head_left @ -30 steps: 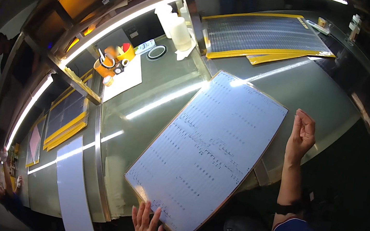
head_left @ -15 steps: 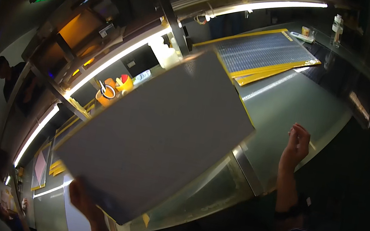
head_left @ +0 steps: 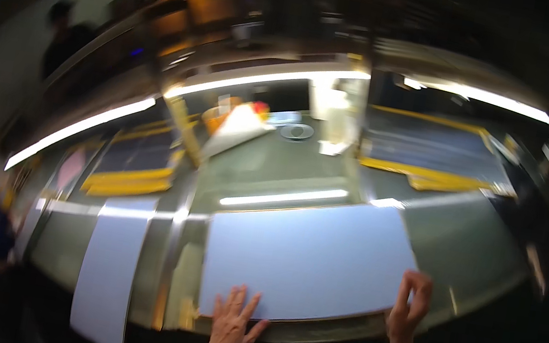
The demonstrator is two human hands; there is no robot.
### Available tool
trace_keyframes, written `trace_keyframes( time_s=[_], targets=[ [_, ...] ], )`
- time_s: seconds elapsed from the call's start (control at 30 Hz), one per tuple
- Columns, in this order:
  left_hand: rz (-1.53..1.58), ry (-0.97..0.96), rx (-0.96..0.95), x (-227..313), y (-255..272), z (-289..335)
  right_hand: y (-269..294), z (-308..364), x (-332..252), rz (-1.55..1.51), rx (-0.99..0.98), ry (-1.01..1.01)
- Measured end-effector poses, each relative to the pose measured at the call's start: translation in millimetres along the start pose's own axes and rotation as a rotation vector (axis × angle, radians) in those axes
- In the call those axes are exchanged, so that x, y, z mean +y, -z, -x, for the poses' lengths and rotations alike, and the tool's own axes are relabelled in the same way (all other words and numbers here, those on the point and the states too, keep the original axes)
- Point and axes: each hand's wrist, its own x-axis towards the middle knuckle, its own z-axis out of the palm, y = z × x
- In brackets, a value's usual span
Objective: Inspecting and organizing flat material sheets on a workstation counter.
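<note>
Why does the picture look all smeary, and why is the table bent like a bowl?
Head view: the whole picture is blurred, most of all the shelves at the back. The fisheye lens bends the table edges near the rim. Long lamps make bright glare stripes on the tabletop. The white sheet and both hands, left hand and right hand, look soft too.

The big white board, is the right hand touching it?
Touching. The head view shows the right hand with its fingers curled over the near right corner of the big white board.

1. White panel (head_left: 307, 260): flipped over since a second ago, now laid flat, blank side up, on the table (head_left: 480, 242).
2. Left hand (head_left: 231, 324): shifted onto the near edge.
3. Right hand (head_left: 409, 307): moved to the right corner.
</note>
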Motion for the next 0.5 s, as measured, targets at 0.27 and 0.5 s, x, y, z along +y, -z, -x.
trace_keyframes(
  time_s=[0.27, 0.5],
  targets=[
    [-0.263, 0.619, 1.014, -169, 72, 110, -23, 10, -7, -0.139, -0.314, 0.004],
    [1.381, 1.026, 1.483, -255, 64, 239, -41, 24, 27, -0.034, -0.428, -0.056]
  ],
)
